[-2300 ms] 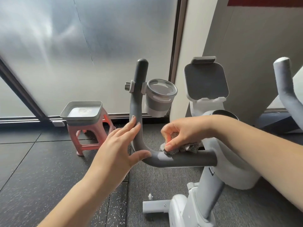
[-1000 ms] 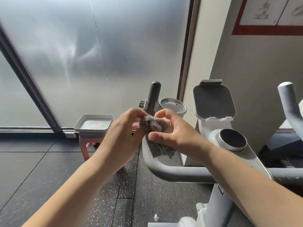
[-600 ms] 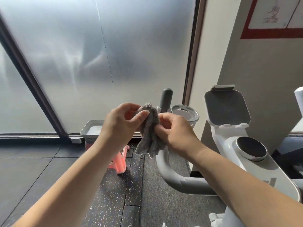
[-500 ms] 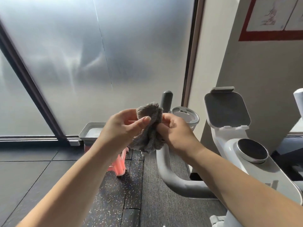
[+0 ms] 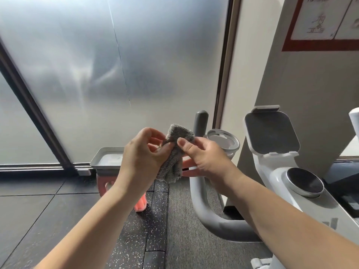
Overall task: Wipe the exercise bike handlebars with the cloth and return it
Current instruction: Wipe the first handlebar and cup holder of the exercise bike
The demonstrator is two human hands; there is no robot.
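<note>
Hanging between left hand point(image 5: 141, 158) and right hand point(image 5: 206, 158), the cloth point(image 5: 172, 156) (both pinch it).

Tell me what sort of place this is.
Probably a gym or home workout room. An exercise bike with grey handlebars stands on speckled rubber floor tiles, and a poster that seems to show exercise figures hangs on the wall.

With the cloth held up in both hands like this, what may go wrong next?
1. The cloth hangs loosely between the left hand and right hand, pinched only near its top, so it may slip to the floor.
2. It is bunched, so less of it may touch the handlebar.
3. The tray is partly hidden by the left hand, so the return may miss.
</note>
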